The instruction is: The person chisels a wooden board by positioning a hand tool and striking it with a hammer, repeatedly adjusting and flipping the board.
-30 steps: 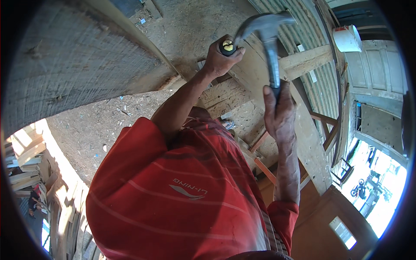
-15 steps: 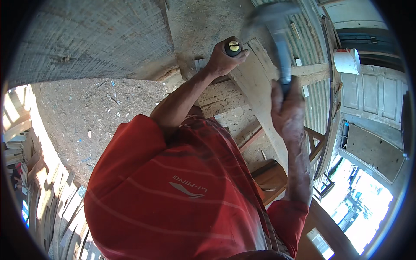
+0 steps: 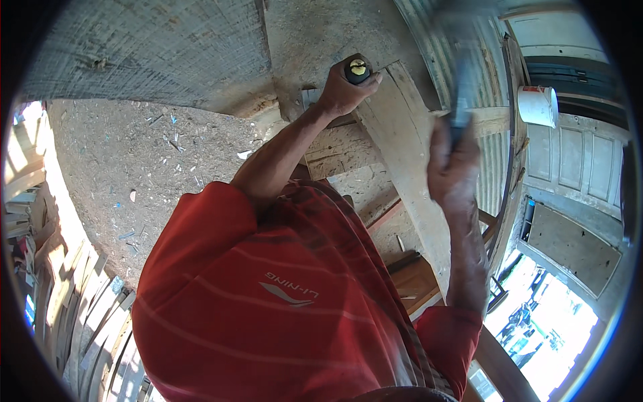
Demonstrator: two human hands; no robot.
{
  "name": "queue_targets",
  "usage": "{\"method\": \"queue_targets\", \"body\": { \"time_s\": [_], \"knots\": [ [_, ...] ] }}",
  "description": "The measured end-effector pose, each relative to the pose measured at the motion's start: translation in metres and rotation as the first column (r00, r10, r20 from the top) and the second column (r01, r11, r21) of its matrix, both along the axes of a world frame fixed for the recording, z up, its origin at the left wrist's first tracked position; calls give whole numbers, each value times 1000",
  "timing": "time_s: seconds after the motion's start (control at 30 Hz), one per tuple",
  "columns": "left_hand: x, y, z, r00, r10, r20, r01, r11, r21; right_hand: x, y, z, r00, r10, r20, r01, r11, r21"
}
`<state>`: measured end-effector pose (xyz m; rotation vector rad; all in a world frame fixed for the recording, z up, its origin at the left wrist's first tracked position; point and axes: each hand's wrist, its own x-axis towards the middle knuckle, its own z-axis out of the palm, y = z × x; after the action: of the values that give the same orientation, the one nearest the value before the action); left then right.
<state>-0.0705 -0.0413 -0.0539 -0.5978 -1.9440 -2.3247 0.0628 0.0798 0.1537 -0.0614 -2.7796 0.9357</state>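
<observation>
My left hand (image 3: 343, 90) is wrapped round an upright chisel-like tool (image 3: 358, 68), whose round black handle shows a worn yellow end facing up. Its lower part is hidden beneath the fist. Under that hand lies a wide pale wooden board (image 3: 402, 134), running from the upper middle down to the right. To the right, my right hand (image 3: 454, 164) grips a hammer (image 3: 462, 87) by its dark handle. The hammer is raised, and its head at the top of the view is smeared by motion.
A large rough panel (image 3: 147, 53) fills the upper left. Corrugated sheet (image 3: 494, 167) stands beyond the hammer, near a white bucket (image 3: 538, 106). Wood strips (image 3: 87, 315) are stacked at lower left, and chips litter the dirt floor (image 3: 134, 161). A brown wooden piece (image 3: 412, 281) lies below the board.
My right hand has shifted slightly right, and the hammer has swung up and to the right, its head now partly out of view. The left hand keeps its grip, nearly still.
</observation>
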Motion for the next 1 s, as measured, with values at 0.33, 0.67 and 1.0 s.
{"method": "queue_targets", "body": {
  "time_s": [0.33, 0.67, 1.0],
  "knots": [
    [-3, 2, -10, 971, -160, 176, 120, 968, 219, -30, -12, 76, 938, -79, -338, -25, 956, -294],
    [-6, 9, -21, 970, -171, 173, 138, 973, 186, -29, 4, 14, 909, 14, 417, -112, 971, 212],
    [-4, 6, -12, 901, -306, 309, 180, 910, 374, -24, 1, 43, 966, 85, -242, -79, 996, 36]
  ]
}}
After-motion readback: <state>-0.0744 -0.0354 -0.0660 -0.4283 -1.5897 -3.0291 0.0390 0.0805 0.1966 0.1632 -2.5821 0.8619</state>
